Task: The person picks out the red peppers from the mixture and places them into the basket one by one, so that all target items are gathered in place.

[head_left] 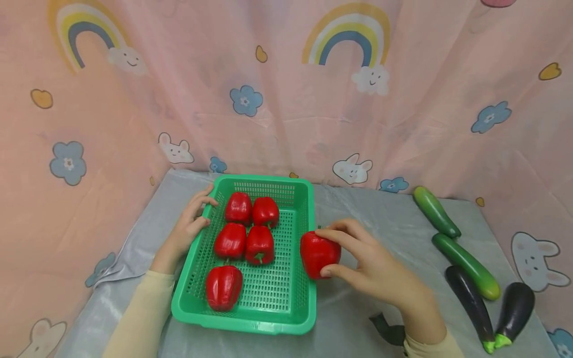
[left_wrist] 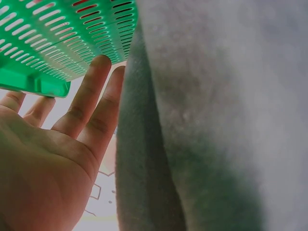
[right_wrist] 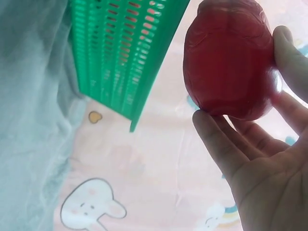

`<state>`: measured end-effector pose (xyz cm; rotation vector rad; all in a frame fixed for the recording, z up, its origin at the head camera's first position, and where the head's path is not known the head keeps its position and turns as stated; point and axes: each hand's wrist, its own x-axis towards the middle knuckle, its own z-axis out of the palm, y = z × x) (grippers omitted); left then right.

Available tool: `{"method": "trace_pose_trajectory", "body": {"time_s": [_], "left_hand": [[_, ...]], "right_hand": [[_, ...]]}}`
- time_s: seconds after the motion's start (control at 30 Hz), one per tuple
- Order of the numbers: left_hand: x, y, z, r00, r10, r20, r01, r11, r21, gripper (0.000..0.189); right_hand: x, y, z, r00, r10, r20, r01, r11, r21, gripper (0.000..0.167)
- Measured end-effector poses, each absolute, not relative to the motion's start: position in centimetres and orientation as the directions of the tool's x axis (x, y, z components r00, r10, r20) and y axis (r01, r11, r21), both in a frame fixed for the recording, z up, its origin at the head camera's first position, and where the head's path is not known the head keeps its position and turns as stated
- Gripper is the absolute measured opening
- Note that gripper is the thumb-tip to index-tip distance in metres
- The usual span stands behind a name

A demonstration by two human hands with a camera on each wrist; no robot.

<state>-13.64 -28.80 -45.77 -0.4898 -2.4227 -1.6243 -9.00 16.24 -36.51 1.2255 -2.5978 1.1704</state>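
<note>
My right hand (head_left: 373, 268) grips a red bell pepper (head_left: 317, 256) between thumb and fingers, at the right rim of a green plastic basket (head_left: 250, 325). In the right wrist view, the pepper (right_wrist: 231, 60) is held off the cloth beside the basket's slotted wall (right_wrist: 113, 53). At the basket's left side, my left hand (head_left: 185, 231) touches the rim. Its fingers look fairly straight against the basket in the left wrist view. Several more red bell peppers (head_left: 230, 241) lie inside, mostly toward the basket's left half.
Two green zucchinis (head_left: 467, 266) and two dark eggplants (head_left: 516, 306) lie at the right of the grey cloth-covered table (head_left: 358, 204). A dark strap (head_left: 387, 329) is by my right wrist. A pink patterned curtain (head_left: 286, 134) hangs behind and at both sides.
</note>
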Motion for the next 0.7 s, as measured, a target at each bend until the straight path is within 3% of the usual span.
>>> {"method": "trace_pose_trajectory", "body": {"time_s": [0.7], "left_hand": [[-13.9,-29.1,-46.0,-0.920,0.184,0.346,0.389,0.330,0.860,0.038]], "right_hand": [[-9.0,10.6,-37.0,-0.597,-0.735,0.320,-0.696,0.278,-0.662,0.063]]}}
